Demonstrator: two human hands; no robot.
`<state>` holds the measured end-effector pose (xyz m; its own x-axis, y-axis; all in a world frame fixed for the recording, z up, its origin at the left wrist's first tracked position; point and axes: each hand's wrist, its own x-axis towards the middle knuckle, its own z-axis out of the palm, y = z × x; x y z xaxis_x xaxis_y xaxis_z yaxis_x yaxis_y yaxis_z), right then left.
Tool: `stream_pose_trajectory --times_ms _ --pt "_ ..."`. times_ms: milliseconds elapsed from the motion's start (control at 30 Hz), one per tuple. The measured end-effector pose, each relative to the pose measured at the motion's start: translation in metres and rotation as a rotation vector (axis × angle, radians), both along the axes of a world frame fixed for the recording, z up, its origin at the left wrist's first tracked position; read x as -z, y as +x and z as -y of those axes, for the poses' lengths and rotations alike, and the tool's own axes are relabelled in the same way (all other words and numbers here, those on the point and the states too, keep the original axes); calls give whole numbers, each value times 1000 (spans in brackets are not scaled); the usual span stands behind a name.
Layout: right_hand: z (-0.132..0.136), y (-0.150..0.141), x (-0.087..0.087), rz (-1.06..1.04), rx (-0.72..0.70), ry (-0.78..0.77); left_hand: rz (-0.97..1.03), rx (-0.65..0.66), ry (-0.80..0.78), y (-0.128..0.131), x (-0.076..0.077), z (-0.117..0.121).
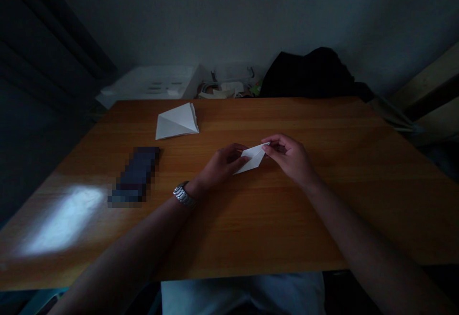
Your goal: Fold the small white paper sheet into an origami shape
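Observation:
A small piece of folded white paper (pixel 255 156) is held a little above the wooden table, between my two hands. My left hand (pixel 226 164) grips its left end, thumb on top and the other fingers behind. At the upper right corner, my right hand (pixel 287 155) pinches the paper between thumb and fingertips. Creases and angled edges show on the paper's face; its underside is hidden. Further back on the left lies a larger stack of folded white paper (pixel 177 123), touched by neither hand.
A pixelated dark, flat object (pixel 136 175) lies on the wooden table (pixel 229 238) at left, near a bright patch of light. Behind the table stand a white plastic container (pixel 158 80), some cables (pixel 210 89) and a black cloth-like heap (pixel 308 76).

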<state>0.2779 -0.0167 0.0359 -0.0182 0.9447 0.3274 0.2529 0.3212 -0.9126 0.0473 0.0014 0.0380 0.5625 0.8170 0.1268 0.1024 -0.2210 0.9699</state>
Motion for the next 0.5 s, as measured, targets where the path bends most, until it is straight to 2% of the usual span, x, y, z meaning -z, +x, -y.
stream_pose_trajectory --times_ms 200,500 --pt "1 -3 0 -10 -26 -22 -30 -38 18 3 2 2" --pt "1 1 0 -106 -166 -64 13 -13 92 -3 6 -2"
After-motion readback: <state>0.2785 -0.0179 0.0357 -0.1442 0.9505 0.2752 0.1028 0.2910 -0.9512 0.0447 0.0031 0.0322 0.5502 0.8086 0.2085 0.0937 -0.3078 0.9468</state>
